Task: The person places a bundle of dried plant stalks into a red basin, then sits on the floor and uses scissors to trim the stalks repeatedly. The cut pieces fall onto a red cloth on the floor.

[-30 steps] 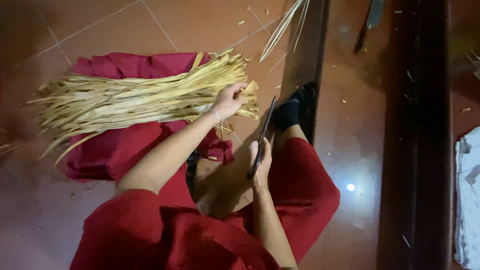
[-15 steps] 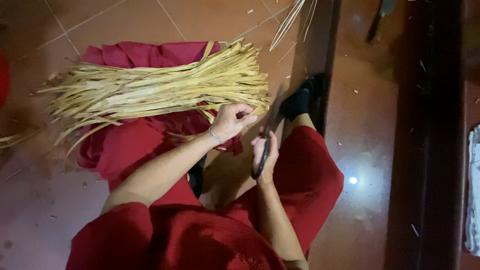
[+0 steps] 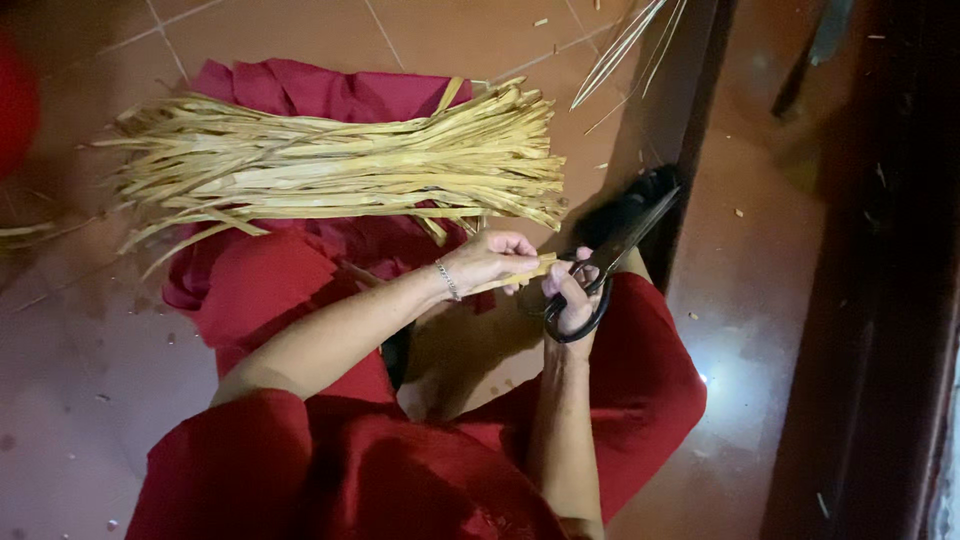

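My left hand (image 3: 490,262) pinches a straw strip (image 3: 525,275), mostly hidden; right hand (image 3: 572,295) at 3 o'clock grips black scissors (image 3: 610,262), blades blurry

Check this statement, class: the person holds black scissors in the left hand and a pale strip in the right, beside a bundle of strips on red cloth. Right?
Not quite: the hands are swapped. The head view shows the black scissors in the right hand and the pale strip in the left hand. The bundle of strips does lie on red cloth.
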